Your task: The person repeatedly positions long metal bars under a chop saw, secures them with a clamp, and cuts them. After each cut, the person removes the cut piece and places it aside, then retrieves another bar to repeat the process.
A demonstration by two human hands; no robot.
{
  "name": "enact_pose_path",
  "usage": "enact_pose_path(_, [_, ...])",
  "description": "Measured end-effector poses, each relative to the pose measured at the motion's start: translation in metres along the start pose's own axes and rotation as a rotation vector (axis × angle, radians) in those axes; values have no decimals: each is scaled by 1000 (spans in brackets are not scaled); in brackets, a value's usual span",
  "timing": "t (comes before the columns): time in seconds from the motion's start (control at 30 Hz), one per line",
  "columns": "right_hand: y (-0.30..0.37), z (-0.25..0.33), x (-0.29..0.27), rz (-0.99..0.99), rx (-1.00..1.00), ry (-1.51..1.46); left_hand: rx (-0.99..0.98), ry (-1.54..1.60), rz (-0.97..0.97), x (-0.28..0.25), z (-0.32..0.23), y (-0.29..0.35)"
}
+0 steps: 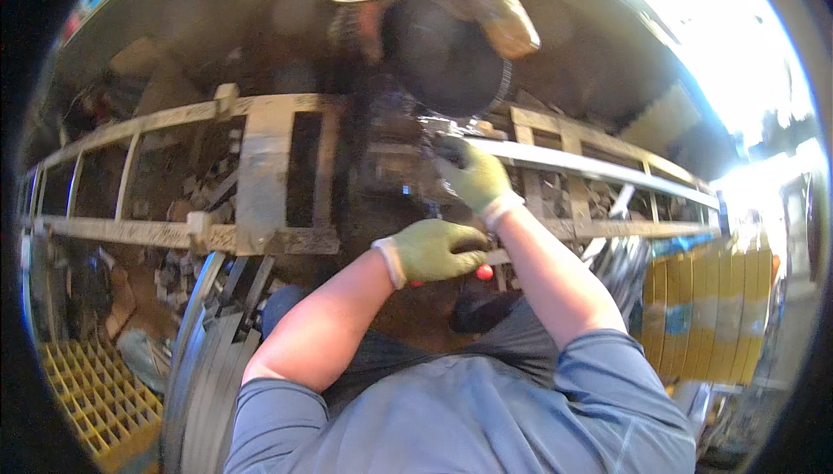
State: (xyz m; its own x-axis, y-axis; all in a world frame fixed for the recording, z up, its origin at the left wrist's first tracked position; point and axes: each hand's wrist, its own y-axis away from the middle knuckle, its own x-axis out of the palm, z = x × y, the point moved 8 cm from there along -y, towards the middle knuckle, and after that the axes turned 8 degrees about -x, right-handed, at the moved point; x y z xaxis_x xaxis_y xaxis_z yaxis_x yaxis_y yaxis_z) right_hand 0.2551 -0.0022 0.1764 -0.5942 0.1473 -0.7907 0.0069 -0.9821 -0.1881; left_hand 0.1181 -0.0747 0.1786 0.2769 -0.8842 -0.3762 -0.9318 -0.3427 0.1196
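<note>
A light green work glove covers my left hand point(434, 251). Its fingers curl round a handle, and a red ball knob point(484, 273) shows just beyond the fingertips. My right hand point(475, 177), in a matching glove, reaches farther forward to the near end of a long pale metal bar point(573, 158). Dark and blurred, its fingertips do not show whether they grip the bar. Just ahead of that hand stands the large dark round blade point(442, 58) of a cutting saw. Shiny clear or metallic bits point(431, 127) lie below the blade.
Ladder-like roller stands point(121, 231) run left and right of the saw. Metal lengths point(217, 361) lean at the lower left beside a yellow grating point(95, 396). Taped yellow stock point(707, 318) stands at the right. Offcuts point(204, 192) lie scattered beneath the left stand.
</note>
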Motion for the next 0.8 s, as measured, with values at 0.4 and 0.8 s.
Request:
enact_pose_path(0.4, [43,-41,-3,-189,94,-187,-176,221,23,12,19,3])
enact_pose_path(0.8, [206,-309,-130,-499,644,-236,-164,335,4,27,11,-5])
